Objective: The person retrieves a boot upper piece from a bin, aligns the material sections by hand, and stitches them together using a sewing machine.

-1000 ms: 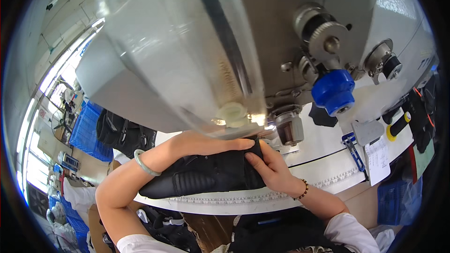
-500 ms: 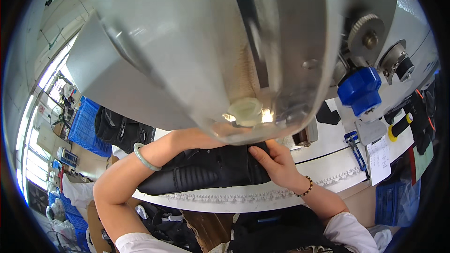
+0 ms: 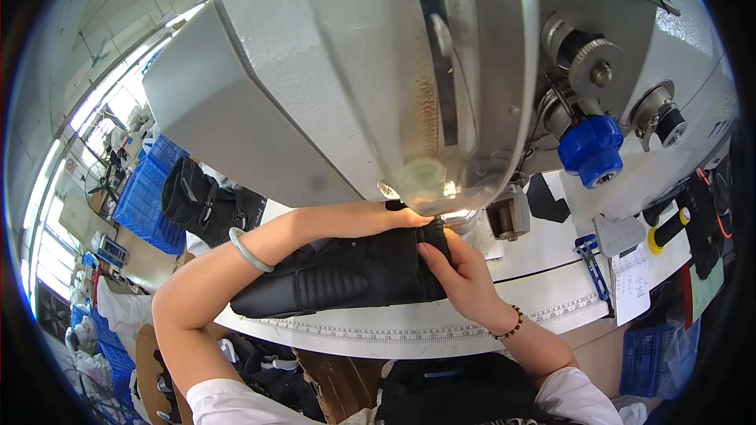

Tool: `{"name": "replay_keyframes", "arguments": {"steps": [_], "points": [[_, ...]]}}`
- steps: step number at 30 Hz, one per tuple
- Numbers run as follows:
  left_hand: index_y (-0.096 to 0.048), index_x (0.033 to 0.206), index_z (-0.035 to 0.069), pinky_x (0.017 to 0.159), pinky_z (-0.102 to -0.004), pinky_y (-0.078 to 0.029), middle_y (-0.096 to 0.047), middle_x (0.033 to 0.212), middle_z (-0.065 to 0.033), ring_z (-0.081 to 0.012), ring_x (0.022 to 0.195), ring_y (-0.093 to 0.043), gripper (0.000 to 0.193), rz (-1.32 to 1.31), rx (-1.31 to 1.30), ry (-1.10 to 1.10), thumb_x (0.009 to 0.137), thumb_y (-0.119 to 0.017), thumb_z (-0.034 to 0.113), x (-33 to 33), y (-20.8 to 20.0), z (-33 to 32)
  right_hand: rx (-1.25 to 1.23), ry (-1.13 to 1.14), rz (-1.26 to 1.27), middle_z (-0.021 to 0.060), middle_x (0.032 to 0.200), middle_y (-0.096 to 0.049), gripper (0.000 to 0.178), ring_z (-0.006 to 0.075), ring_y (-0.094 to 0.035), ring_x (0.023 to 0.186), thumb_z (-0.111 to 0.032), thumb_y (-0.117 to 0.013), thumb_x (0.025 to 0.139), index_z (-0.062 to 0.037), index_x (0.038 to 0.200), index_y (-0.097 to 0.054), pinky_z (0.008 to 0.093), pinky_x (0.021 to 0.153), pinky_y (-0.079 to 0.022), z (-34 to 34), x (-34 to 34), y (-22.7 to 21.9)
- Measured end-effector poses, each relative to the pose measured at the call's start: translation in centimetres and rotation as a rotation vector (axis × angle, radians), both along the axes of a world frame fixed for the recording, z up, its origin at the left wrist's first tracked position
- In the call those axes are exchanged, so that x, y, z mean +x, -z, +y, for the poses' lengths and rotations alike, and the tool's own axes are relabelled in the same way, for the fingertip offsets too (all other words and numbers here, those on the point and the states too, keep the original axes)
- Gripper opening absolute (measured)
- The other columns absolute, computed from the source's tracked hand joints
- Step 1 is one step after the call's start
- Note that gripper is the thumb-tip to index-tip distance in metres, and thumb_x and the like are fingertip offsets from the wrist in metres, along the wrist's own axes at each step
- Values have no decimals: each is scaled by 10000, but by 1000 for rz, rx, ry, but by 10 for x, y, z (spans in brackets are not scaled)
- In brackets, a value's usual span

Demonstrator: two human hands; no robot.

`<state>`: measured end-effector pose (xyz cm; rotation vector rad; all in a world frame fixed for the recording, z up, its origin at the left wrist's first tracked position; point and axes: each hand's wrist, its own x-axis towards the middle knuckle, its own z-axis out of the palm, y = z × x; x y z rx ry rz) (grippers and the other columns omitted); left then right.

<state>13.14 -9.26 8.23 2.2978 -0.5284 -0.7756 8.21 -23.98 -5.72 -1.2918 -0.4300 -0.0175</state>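
A black boot [image 3: 358,275] with a ribbed panel lies on its side along the front edge of the white sewing table, its shaft end to the right. My right hand [image 3: 466,274] is closed on that shaft end, thumb on the near side and fingers around the far side. My left arm crosses over the boot, and my left hand [image 3: 400,219] pinches the top edge of the shaft close to the needle area. Its fingertips are partly hidden under the machine head. The grey sewing machine [image 3: 354,71] with its clear guard hangs just above both hands.
Black boots [image 3: 209,205] stand at the left beside a blue crate [image 3: 150,197]. Right of the machine are a blue knob [image 3: 591,149], blue snips [image 3: 594,267], a paper slip [image 3: 630,283] and a yellow-black spool [image 3: 669,228]. A ruler strip [image 3: 441,334] runs along the table edge.
My view has shifted back, so more of the machine shows. The left hand's thumb side now shows at the boot's edge. Both hands stay on the boot, which has hardly moved.
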Motion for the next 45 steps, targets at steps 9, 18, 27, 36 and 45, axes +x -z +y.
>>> {"name": "replay_keyframes", "arguments": {"steps": [9,18,27,36,45], "points": [[-628,986,24,703,-233,-455,-630,870,-52,-124,763,-579,487,-66,146,-57,738,-664,442,0,-4,7,-43,-76,71,-17,760,-549,185,19,-452,675,-126,-518,893,32,985,-545,192,578,-373,-3,3,-6],[-520,1139,-29,846,-269,-412,-590,1031,-98,-159,918,-552,673,-71,-159,-71,771,-585,531,0,31,19,79,-124,229,-42,737,-551,223,2,-451,657,-183,-531,889,19,970,-578,171,555,-375,-15,-5,-25],[-535,1071,-37,764,-256,-452,-601,944,-80,-136,854,-562,585,7,-179,-239,772,-618,459,-18,29,9,76,-155,294,-19,816,-587,249,6,-499,724,-177,-524,888,42,997,-572,156,612,-408,-24,-3,-27],[-486,1126,-76,805,-249,-478,-588,1035,-111,-132,898,-585,414,434,-585,-346,854,-569,225,-3,59,41,26,-205,365,4,822,-616,308,32,-550,713,-245,-624,826,37,949,-608,166,641,-445,-39,-3,-40],[-554,1002,-35,661,-214,-494,-628,894,-68,-91,722,-596,318,343,-902,-751,845,-599,238,-58,71,-4,-239,-347,393,60,799,-650,262,81,-592,701,-180,-666,755,44,889,-644,187,649,-452,-73,38,-81]]}}
